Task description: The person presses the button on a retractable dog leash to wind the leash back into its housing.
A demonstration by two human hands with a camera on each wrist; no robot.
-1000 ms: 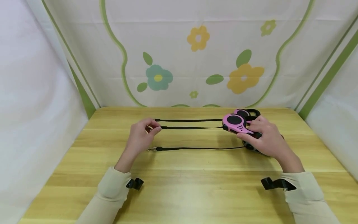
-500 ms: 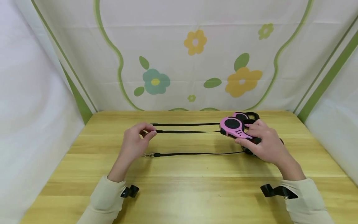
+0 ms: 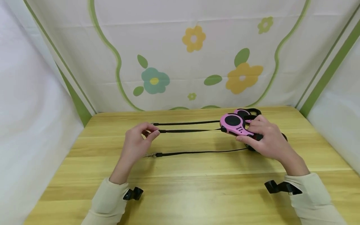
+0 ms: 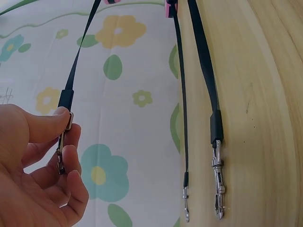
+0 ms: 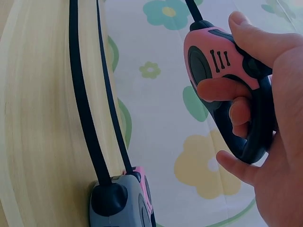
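We pinch the leash clip [image 4: 64, 142] in our left hand [image 3: 136, 142]; our right hand [image 3: 265, 140] grips the pink leash housing [image 3: 234, 124], keeping the strap [image 3: 188, 131] taut above the desk [image 3: 180, 187].

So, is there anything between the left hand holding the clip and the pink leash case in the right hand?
Nothing visible. The black strap runs free above the table from the left hand to the pink leash case in the right hand; two other straps lie beside it.

3 leashes [image 3: 187, 130] on table [image 3: 197, 187]
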